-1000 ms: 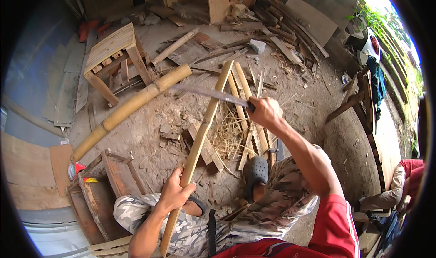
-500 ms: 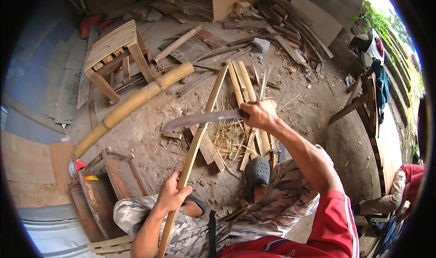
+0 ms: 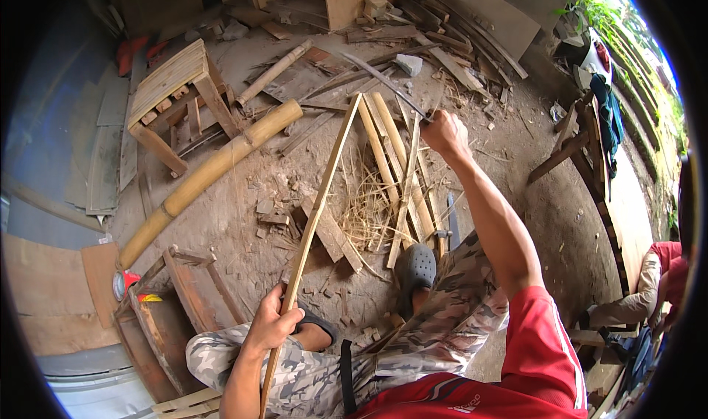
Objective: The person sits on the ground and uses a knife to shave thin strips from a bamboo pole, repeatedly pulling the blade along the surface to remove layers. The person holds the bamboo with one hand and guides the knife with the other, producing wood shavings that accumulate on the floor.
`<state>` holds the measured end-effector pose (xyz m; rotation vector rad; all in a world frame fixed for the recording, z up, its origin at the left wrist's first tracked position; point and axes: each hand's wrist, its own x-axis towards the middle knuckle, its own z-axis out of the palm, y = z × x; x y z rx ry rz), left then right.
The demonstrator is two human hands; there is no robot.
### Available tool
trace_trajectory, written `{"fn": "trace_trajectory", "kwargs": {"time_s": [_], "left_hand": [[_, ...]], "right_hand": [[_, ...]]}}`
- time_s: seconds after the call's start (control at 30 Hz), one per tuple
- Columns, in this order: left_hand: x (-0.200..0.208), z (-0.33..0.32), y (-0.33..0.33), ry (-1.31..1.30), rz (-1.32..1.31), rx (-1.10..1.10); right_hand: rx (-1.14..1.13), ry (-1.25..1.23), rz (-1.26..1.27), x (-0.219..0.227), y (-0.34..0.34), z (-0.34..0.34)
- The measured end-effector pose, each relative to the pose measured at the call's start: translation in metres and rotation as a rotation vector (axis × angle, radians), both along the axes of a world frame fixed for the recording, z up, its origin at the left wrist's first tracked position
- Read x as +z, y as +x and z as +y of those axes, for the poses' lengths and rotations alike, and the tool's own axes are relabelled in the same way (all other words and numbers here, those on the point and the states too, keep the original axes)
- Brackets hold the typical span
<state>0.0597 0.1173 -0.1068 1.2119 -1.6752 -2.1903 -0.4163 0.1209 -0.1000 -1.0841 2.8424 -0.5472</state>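
My left hand point(image 3: 274, 322) is closed around the lower part of a long, split bamboo strip point(image 3: 322, 198). The strip slants up and away from my lap, its far tip near the split bamboo pieces point(image 3: 382, 150) on the ground. My right hand point(image 3: 447, 134) grips a machete, the handle mostly hidden in the fist. Raised beyond the strip, the machete blade point(image 3: 387, 85) points up and left, apart from the bamboo. Under the strip lie thin bamboo shavings point(image 3: 360, 224) and a wooden board point(image 3: 332, 235).
A whole bamboo pole point(image 3: 199, 179) lies at the left beside a slatted wooden stool point(image 3: 171, 80). Close by my left knee stands a wooden frame point(image 3: 195, 290). Scrap boards point(image 3: 457, 65) are heaped at the back. Another person point(image 3: 649, 294) is at the right edge.
My right hand has lifted the machete up and away from the strip, its blade swinging from level to pointing up-left. The left hand keeps its hold; the strip looks slightly turned.
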Motion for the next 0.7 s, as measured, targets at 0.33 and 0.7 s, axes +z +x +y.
{"fn": "trace_trajectory", "kwargs": {"time_s": [0.33, 0.7], "left_hand": [[0.002, -0.009, -0.005, 0.278, 0.22, -0.046], [-0.004, 0.0, -0.006, 0.414, 0.264, -0.067]], "right_hand": [[0.549, -0.112, 0.068, -0.007, 0.097, 0.02], [0.487, -0.238, 0.245, -0.032, 0.039, 0.012]]}}
